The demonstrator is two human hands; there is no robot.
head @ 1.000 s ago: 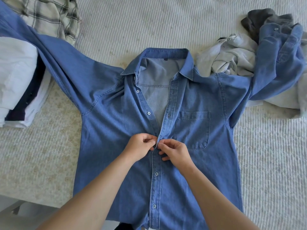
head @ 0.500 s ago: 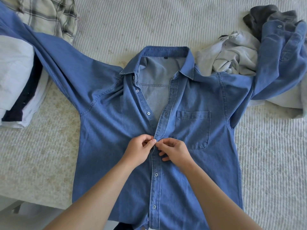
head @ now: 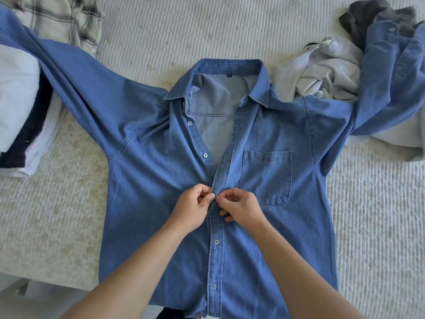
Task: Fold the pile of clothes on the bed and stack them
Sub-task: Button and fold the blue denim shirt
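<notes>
At the middle of the frame, the left hand [head: 192, 207] and the right hand [head: 241, 207] meet on the front strip of a blue denim shirt [head: 149, 176]. Both have their fingers curled in tight, pinching the two cloth edges together at one button. That button is hidden under the fingertips, so I cannot tell if it is done up yet. Two buttons below are closed and three above are open.

This shirt lies flat, front up, on the bed [head: 161, 28], with its sleeves spread out wide. It looks soft but a bit thick, so it should bend easily and keep a fold. Good spots to hold are the shoulders and the bottom edge.

One sleeve lies over the folded stack [head: 16, 93] at the left. Another lies on the unfolded pile [head: 326, 70] at upper right. A plaid shirt [head: 59, 19] is cut off at the top left.
</notes>
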